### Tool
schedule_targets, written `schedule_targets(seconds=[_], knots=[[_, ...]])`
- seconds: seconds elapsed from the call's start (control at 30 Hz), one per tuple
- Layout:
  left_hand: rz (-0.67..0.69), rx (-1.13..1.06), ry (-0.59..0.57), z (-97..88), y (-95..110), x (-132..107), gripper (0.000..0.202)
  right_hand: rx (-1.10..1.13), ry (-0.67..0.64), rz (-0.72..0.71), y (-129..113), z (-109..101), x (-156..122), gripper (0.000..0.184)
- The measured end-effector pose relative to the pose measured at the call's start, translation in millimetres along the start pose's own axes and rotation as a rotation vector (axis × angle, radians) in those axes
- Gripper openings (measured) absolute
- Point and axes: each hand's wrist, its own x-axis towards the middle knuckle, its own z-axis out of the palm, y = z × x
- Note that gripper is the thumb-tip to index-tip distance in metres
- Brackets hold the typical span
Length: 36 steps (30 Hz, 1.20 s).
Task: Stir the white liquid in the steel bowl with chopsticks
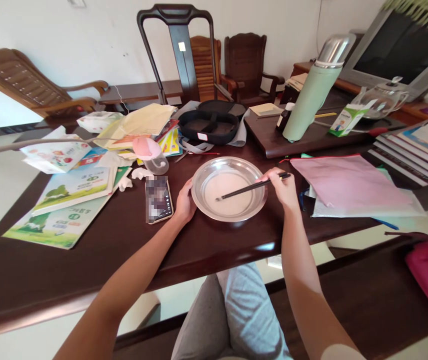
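Observation:
A round stainless steel bowl rests near the front edge of the dark table, holding a layer of whitish liquid or paste. At its left side, my left hand grips the rim, with part of the fingers hidden by the bowl. Black chopsticks are pinched in my right hand, slanting down over the right rim. Their tips touch the whitish contents left of the bowl's middle. Just left of my left hand lies a phone with its screen lit and partly blurred.
Booklets, crumpled tissues and a pink-topped cup lie to the left. Behind the bowl sits a black case. On the right are a pink pouch, a tall green flask and stacked books.

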Motion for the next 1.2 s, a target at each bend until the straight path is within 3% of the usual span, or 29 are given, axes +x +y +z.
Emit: schedule_targets(seconds=[0.07,0.23,0.3,0.43,0.5,0.6,0.67,0.87,0.93,1.07,1.13,1.2], knots=[[-0.008,-0.001,0.001,0.4,0.9,-0.6,0.039,-0.025,-0.012,-0.006,-0.7,0.3,0.4,0.065],[-0.013,-0.004,0.015,1.7,2.4,-2.3,0.036,0.023,0.258,-0.009,2.0,-5.3,1.9,0.069],[-0.003,0.006,0.009,1.9,2.3,-2.2,0.039,0.046,0.209,0.006,1.6,-4.6,1.0,0.072],[0.006,0.006,0.001,2.0,1.9,-1.6,0.041,0.007,-0.010,0.035,-2.7,1.6,-0.6,0.069],[0.005,0.005,0.007,2.1,2.0,-1.7,0.041,-0.016,0.017,0.022,-3.2,2.1,0.1,0.067],[-0.004,0.009,0.004,2.1,2.4,-2.2,0.043,-0.018,0.205,-0.002,-0.7,-1.5,1.9,0.067],[-0.003,0.009,0.000,2.0,2.7,-2.3,0.045,0.008,0.255,-0.002,0.7,-3.5,2.0,0.070],[-0.012,0.017,0.009,1.5,2.6,-2.0,0.048,-0.003,-0.032,0.045,-3.4,2.2,-0.7,0.069],[-0.012,0.023,0.017,1.3,2.5,-1.9,0.048,-0.010,0.011,0.028,-3.1,2.2,0.0,0.068],[0.000,0.020,0.020,1.3,2.5,-1.6,0.044,0.015,0.215,0.008,0.7,-2.3,1.7,0.072],[0.006,0.019,0.015,1.5,2.4,-1.5,0.043,0.027,0.183,0.027,0.6,-2.5,1.0,0.073],[0.009,0.018,0.013,1.9,2.2,-1.5,0.042,0.017,0.071,0.048,-1.5,-0.4,-0.3,0.073]])
